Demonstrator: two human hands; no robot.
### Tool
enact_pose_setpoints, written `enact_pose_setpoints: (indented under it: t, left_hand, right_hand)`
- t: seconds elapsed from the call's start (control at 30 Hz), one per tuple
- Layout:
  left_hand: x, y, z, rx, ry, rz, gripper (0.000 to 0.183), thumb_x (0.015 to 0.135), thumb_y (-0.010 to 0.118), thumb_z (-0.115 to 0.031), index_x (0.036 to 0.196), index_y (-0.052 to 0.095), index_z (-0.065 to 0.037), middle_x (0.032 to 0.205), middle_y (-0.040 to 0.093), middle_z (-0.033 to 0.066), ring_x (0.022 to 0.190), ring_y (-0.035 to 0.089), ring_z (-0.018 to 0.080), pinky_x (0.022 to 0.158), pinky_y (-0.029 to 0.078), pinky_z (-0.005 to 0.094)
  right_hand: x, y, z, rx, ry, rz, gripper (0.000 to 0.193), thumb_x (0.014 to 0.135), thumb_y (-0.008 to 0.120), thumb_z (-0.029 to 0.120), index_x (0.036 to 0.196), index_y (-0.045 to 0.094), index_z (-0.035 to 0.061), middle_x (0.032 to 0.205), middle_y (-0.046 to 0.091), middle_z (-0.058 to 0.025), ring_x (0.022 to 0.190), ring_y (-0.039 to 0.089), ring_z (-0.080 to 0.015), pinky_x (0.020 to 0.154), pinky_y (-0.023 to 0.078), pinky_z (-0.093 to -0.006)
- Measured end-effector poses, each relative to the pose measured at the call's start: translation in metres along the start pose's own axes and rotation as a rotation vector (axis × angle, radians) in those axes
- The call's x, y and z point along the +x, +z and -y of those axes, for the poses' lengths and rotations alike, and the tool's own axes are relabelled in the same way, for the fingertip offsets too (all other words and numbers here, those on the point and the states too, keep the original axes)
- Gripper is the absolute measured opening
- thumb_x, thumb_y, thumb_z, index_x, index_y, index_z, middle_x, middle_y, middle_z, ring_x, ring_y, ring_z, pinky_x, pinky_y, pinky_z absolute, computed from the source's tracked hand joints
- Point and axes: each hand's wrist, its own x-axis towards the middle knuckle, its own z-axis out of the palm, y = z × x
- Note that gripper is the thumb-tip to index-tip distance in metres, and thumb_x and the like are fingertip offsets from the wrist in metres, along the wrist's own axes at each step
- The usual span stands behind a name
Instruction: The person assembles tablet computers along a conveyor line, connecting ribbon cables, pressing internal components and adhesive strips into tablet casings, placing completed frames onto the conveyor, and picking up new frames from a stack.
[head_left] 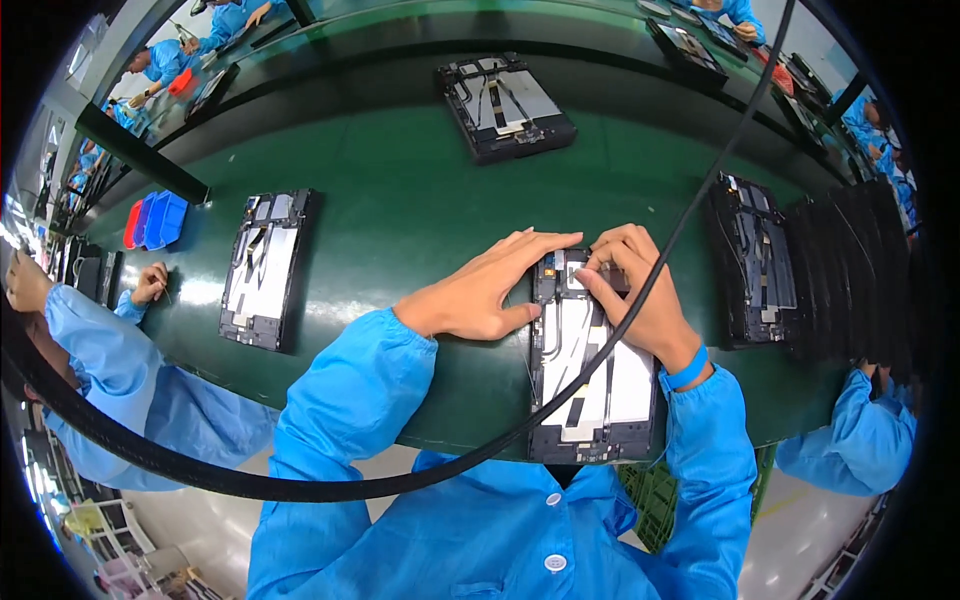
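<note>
In front of me lies an opened tablet-like device (620,385), showing a pale battery area, dark ribbon cables and black end parts. My left hand (490,290) rests at its upper left corner. The fingers are stretched out along the top edge and the thumb touches the left side. Over the upper part of the device, my right hand (640,290) bends down with thumb and fingers pinched together near a small silvery part. Whatever sits between those fingertips is hidden. A blue band (687,370) circles my right wrist.
Similar opened devices lie on the green table (380,200): one at left (262,270), one at the far middle (505,105), one at right (755,260) beside a dark stack (850,270). A black cable (440,487) crosses the view. Blue and red bins (160,220) stand left. Co-workers sit on both sides.
</note>
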Motion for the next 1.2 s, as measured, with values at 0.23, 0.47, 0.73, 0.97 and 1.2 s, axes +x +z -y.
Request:
enact_pose_setpoints:
  t: [0.23,0.47,0.73,0.97,1.2]
  left_hand:
    - [-0.005,0.003,0.001,0.027,0.006,0.031,0.093,0.092,0.076,-0.008,0.174,0.033,-0.011,0.174,0.041,0.0210,0.166,0.028,0.0476,0.139,0.009,0.0615]
    - [0.000,0.009,-0.004,0.014,0.054,0.018,0.098,0.085,0.069,-0.002,0.175,0.033,-0.015,0.170,0.045,0.0202,0.162,0.035,0.0463,0.138,0.009,0.0631]
    - [0.001,0.010,-0.008,0.000,0.022,0.014,0.102,0.082,0.067,-0.001,0.177,0.032,-0.017,0.166,0.048,0.0198,0.157,0.040,0.0467,0.136,0.009,0.0653]
    - [-0.001,0.009,-0.010,0.012,0.036,-0.007,0.102,0.088,0.070,-0.002,0.179,0.028,-0.018,0.170,0.046,0.0207,0.159,0.039,0.0461,0.136,0.008,0.0662]
    - [0.000,0.009,-0.008,-0.040,0.034,0.019,0.100,0.090,0.069,-0.001,0.179,0.027,-0.018,0.173,0.044,0.0191,0.165,0.033,0.0436,0.137,0.001,0.0660]
  right_hand:
    - [-0.003,0.001,0.000,-0.061,-0.031,-0.024,0.017,0.089,0.086,0.009,0.095,0.072,0.0020,0.103,0.065,-0.0099,0.101,0.063,-0.0284,0.086,0.053,-0.0396]
    - [-0.009,-0.001,0.004,-0.012,0.026,-0.038,0.019,0.083,0.090,0.012,0.093,0.075,0.0039,0.105,0.068,-0.0109,0.106,0.064,-0.0321,0.093,0.052,-0.0437]
    - [-0.009,-0.013,0.004,0.069,0.001,0.068,0.016,0.067,0.084,0.008,0.081,0.076,0.0062,0.109,0.070,-0.0097,0.109,0.063,-0.0324,0.101,0.048,-0.0444]
    - [-0.009,-0.020,0.003,0.030,0.003,0.165,0.017,0.068,0.086,0.014,0.072,0.071,0.0095,0.112,0.065,-0.0059,0.113,0.056,-0.0294,0.100,0.046,-0.0419]
    - [-0.012,-0.021,0.003,0.095,0.034,0.138,0.016,0.065,0.083,0.010,0.076,0.074,0.0076,0.107,0.066,-0.0054,0.111,0.059,-0.0288,0.103,0.045,-0.0425]
